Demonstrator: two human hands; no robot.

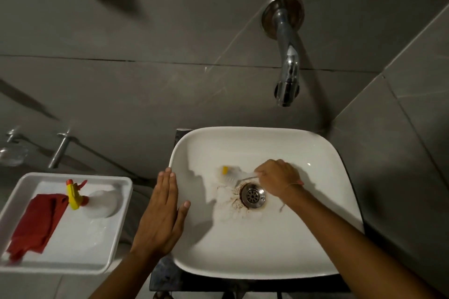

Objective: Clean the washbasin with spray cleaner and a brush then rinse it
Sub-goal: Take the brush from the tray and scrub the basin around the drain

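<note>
The white washbasin (pixel 279 245) fills the lower middle of the head view, with brown grime and white foam around its metal drain (pixel 252 195). My right hand (pixel 277 177) is shut on a white brush (pixel 233 175) with a yellow tip, its bristles down on the basin floor just left of the drain. My left hand (pixel 162 209) lies flat with fingers together on the basin's left rim, holding nothing. The spray cleaner bottle (pixel 97 201), white with a yellow and red trigger, lies on its side in a white tray (pixel 116 233) to the left.
A chrome wall spout (pixel 288 68) hangs above the basin's back edge. A red cloth (pixel 36 223) lies in the tray beside the bottle. Grey tiled walls close in behind and on the right. Metal fittings (pixel 59 148) stick out of the wall at far left.
</note>
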